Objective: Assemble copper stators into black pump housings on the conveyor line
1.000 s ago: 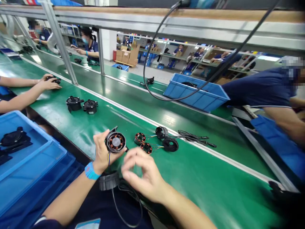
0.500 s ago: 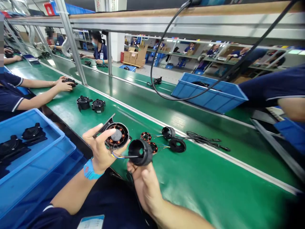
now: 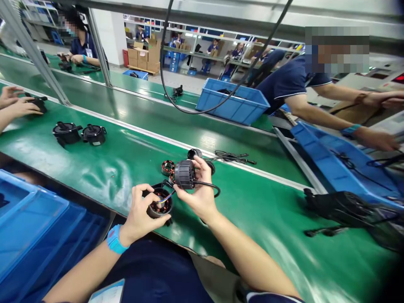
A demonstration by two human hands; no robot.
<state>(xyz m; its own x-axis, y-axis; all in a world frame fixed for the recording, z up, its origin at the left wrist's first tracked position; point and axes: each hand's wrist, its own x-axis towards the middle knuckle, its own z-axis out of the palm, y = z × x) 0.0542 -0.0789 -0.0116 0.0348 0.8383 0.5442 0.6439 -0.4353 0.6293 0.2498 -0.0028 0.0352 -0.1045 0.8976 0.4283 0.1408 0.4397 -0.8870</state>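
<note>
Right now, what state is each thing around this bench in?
Left hand: gripping the motor housing.
Motor housing: open, inside showing.
Right hand: holding the ribbed cap.
Ribbed cap: off the housing.
Coloured wires: exposed, leading towards the cap.
Two round units: closed, standing on the green bench.
Copper-wound ring: exposed, on the bench.
Black cables: loosely bunched.
Far blue bin: open-topped, dark items inside.

Glossy green and bare metal

A green benchtop spreads around the right hand, a pale metal strip running across beyond it. Ahead and to the left of the left hand, slanting metal posts stand; high beyond both hands spans a metal beam. Farther ahead come a white column, pale floor and long workbenches. Light glares off the green.
</note>
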